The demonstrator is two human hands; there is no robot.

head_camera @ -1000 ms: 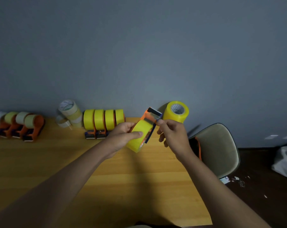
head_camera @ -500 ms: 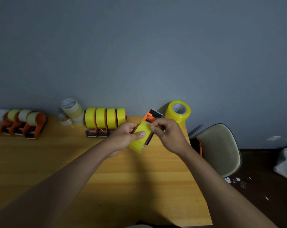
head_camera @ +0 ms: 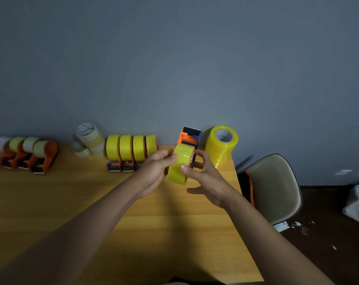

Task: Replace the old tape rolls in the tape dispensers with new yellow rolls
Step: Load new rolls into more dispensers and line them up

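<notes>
An orange and blue tape dispenser [head_camera: 189, 136] with a yellow roll [head_camera: 179, 167] in it is held above the wooden table [head_camera: 71, 202]. My left hand [head_camera: 153, 171] grips the roll from the left, thumb on its face. My right hand [head_camera: 205, 177] is at the roll's right side, with the forefinger pressed on the roll's face and the other fingers spread. Several dispensers with yellow rolls [head_camera: 131, 148] stand in a row at the back. Three dispensers with pale old rolls [head_camera: 28, 150] stand at the far left.
A stack of yellow rolls [head_camera: 221, 145] stands at the table's back right corner. Pale used rolls [head_camera: 90, 138] are piled by the wall. A grey chair [head_camera: 275, 186] stands right of the table, with white cloth [head_camera: 357, 202] and scraps on the dark floor.
The dispenser with its roll has turned more upright and moved slightly right. My right hand has shifted from the dispenser's top to the roll's right side, with its fingers spread.
</notes>
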